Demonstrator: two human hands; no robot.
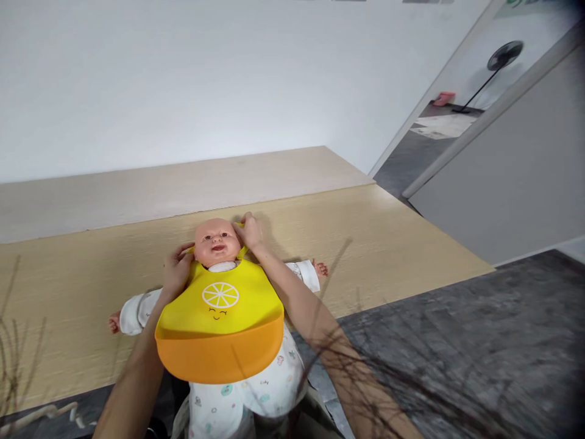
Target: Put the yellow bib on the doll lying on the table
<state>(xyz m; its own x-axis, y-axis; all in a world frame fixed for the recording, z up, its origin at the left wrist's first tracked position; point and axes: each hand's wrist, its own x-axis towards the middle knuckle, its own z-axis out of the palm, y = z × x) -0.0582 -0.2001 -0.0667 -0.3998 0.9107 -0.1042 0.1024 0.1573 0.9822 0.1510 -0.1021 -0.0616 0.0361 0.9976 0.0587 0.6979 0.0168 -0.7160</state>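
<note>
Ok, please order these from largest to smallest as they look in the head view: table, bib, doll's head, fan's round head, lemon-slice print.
Table
Bib
Doll's head
Fan's round head and lemon-slice print: unranked, they look alike; the fan is farther away.

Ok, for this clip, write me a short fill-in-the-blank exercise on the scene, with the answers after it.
1. The upper part of the bib over the doll's chest is ____ in colour.
2. The bib's bottom pocket is coloured ____.
3. The printed fruit slice has ____ lines.
4. Counting the left hand and right hand, ____ hands are at the bib's straps.

Answers: yellow; orange; white; two
</note>
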